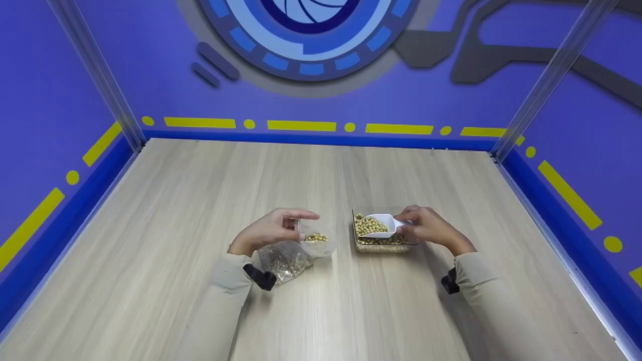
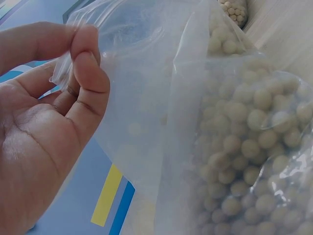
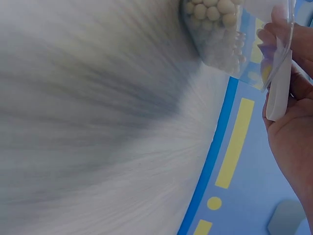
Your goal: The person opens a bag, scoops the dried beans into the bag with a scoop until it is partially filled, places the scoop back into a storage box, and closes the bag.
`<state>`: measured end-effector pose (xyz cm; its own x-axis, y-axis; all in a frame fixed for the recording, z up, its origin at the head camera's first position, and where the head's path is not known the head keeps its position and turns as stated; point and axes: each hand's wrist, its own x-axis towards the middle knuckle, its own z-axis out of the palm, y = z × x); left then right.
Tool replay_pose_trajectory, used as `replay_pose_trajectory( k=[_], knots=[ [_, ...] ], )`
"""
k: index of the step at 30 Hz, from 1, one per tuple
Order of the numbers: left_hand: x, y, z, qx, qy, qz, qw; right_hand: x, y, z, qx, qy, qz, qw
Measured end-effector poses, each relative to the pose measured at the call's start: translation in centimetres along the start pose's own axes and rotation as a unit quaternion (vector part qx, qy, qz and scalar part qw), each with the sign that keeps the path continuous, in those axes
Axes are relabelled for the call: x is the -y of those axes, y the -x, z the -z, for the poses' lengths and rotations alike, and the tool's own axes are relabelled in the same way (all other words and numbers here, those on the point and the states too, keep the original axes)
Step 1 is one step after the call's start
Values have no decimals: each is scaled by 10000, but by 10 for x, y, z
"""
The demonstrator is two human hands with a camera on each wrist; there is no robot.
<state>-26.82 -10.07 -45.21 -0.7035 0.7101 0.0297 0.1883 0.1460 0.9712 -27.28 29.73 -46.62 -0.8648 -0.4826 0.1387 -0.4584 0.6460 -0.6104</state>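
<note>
Two sleeved forearms [image 1: 213, 306], angled toward each other, are stretched over one wooden table [image 1: 376, 311], and one black device [image 1: 259, 277] is worn at each wrist. On the left, one clear plastic bag [image 1: 286, 261] is rested on the table, filled with pale balls too numerous to be counted; its raised mouth is pinched between thumb and fingers by the left hand [image 1: 271, 230], fingers directed rightward. Apart from it, at the right, one clear container [image 1: 383, 245] of similar balls is seen. Over these, one white scoop [image 1: 385, 223] is held, its handle gripped by the right hand [image 1: 426, 228], fingers directed leftward. Beyond, four yellow bars [image 1: 301, 126] are displayed along the back wall [image 1: 301, 108].
</note>
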Motion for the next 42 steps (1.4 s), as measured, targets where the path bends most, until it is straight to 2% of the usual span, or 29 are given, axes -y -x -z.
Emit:
replay_pose_trajectory(
  k=[11,20,28,33,38,42],
  knots=[
    [0,-1,1,38,-58,-51,10000,-4,1,0,23,-18,36,10000],
    [0,-1,1,107,75,-55,9999,-4,2,0,-57,-81,64,9999],
    [0,-1,0,61,29,-37,10000,-6,3,-1,-30,-264,-129,9996],
    [0,0,0,60,15,-6,10000,7,4,0,-44,-298,-337,9990],
    [0,0,0,82,79,21,9999,30,8,8,-24,-322,-270,9991],
    [-1,0,0,81,27,11,10000,35,10,9,-89,-435,-183,9988]
  ],
)
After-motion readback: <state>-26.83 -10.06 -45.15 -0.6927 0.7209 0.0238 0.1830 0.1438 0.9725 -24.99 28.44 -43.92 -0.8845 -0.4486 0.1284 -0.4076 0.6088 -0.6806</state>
